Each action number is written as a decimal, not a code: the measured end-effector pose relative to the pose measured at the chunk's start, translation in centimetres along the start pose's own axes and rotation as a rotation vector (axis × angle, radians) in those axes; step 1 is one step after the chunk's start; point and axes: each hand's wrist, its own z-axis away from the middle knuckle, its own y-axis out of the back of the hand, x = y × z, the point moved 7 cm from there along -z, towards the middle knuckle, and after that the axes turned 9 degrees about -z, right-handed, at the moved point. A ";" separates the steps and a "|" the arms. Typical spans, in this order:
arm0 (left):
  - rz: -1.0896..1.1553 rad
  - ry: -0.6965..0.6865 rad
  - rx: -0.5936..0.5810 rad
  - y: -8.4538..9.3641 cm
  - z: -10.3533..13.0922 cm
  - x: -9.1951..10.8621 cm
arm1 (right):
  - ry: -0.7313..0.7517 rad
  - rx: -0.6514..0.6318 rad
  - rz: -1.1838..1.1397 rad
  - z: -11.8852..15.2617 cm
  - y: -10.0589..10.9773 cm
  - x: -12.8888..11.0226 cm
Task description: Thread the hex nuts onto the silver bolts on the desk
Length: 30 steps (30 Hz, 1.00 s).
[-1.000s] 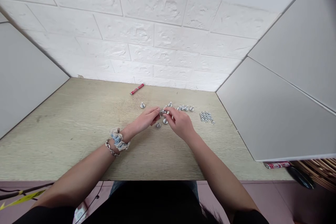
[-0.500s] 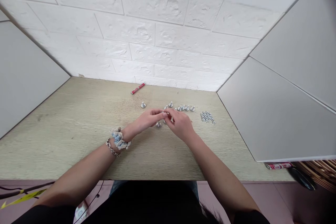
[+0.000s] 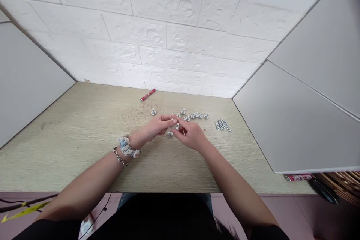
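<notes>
Meeting at the fingertips, the left hand (image 3: 155, 126) and right hand (image 3: 194, 134) hide whether their grip clamps anything; round-headed silver metal bolts (image 3: 200, 116) stand nearby on the pale wooden desk (image 3: 92, 131), presumably steadied head-down.

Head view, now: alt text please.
The left hand and right hand are close together over a wooden table; anything held is unclear. Metal bolts sit near them, small nuts cluster to the right, and a red tube lies behind.
</notes>
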 end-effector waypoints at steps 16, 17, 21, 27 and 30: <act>0.362 0.047 -0.016 0.4 -0.2 -0.9 | -0.042 0.122 -0.183 0.1 1.0 0.3; 0.349 0.046 -0.030 0.3 -0.2 -0.9 | -0.042 0.109 -0.192 0.1 0.9 0.3; 0.278 0.054 -0.073 -0.1 -0.1 -0.8 | -0.012 0.054 -0.163 0.2 0.2 0.2; 0.258 0.038 -0.053 0.1 -0.1 -0.7 | 0.002 0.002 -0.110 0.2 -0.2 -0.1; 0.266 0.048 -0.038 0.2 -0.2 -0.8 | 0.009 0.071 -0.084 0.2 0.7 0.0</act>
